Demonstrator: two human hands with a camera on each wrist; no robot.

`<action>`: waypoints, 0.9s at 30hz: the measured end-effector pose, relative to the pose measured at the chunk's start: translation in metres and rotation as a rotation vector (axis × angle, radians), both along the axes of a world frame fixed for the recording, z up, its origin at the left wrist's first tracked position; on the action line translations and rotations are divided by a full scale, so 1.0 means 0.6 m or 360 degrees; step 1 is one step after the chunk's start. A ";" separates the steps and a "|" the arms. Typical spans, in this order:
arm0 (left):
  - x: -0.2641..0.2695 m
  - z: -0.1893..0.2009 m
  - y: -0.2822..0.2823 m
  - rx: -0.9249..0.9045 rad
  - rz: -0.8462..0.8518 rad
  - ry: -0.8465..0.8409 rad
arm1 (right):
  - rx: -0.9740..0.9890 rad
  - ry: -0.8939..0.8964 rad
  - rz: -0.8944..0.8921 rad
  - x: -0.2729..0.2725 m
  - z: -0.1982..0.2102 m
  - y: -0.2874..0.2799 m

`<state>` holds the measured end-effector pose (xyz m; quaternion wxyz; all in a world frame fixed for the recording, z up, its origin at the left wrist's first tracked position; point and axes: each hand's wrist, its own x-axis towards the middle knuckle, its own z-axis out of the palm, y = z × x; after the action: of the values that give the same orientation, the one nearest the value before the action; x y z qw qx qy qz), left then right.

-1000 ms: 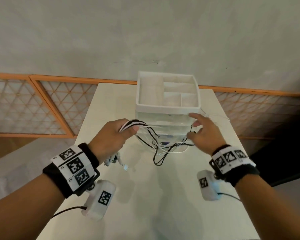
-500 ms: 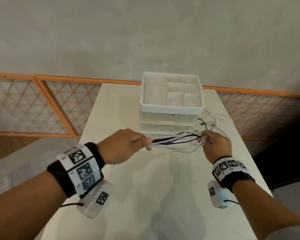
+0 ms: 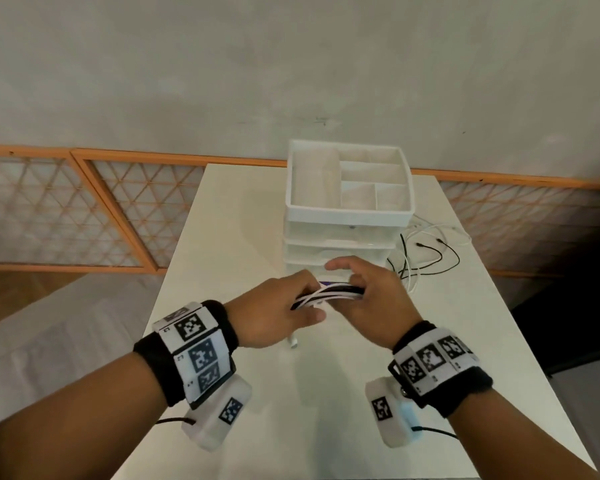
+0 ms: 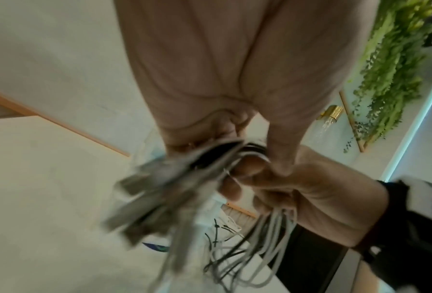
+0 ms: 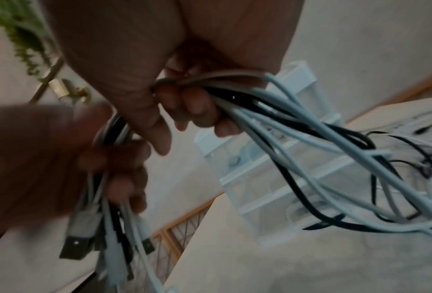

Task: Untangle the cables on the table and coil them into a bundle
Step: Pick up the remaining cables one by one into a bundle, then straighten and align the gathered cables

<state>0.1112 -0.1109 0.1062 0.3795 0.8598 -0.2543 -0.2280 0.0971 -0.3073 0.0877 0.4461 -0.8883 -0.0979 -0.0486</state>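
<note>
Cables, black and white: gathered strands gripped by left hand and right hand together above the surface. Loose ends trail right of white drawer organiser

1. cables: thin black and white cords gathered side by side into one short flat bunch, held above the table in front of the drawer unit.
2. plug ends hang below the bunch, blurred.
3. loose tails trail right onto the table beside the drawer unit, tangled in loops.
</note>
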 end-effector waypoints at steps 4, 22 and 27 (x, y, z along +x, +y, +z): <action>-0.012 -0.001 -0.007 0.0195 -0.0044 -0.0072 | -0.0393 0.0009 0.0095 -0.009 0.015 -0.003; 0.010 -0.015 0.014 -0.0504 0.0629 0.0149 | 0.0248 0.0408 -0.0045 -0.005 0.071 -0.046; 0.013 0.024 0.015 -0.0094 0.0320 -0.0220 | 0.0152 0.0598 0.0136 -0.008 0.082 -0.037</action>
<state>0.1190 -0.1021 0.1207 0.4073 0.8831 -0.1991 -0.1213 0.0925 -0.3296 0.1371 0.4998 -0.8546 -0.0482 0.1324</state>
